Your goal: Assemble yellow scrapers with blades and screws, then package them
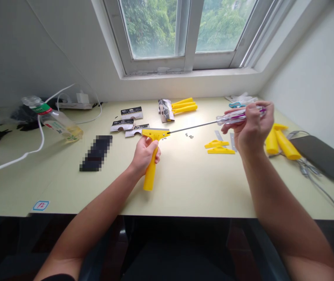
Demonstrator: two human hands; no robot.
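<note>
My left hand is wrapped round the neck of a yellow scraper, whose handle points down and whose head carries a metal blade along its top edge. In my right hand is a screwdriver with a clear and purple handle. Its long shaft reaches left, and the tip meets the right end of the scraper head; whether it sits in a screw is too small to tell. Several small screws lie on the table behind. Two yellow blade covers and loose grey blades rest near my right hand.
Behind are cardboard packages and several yellow handles. More yellow scraper handles lie at right beside cables and a dark flat object. At left are a tilted bottle, a white cable and a blurred-out dark rectangle.
</note>
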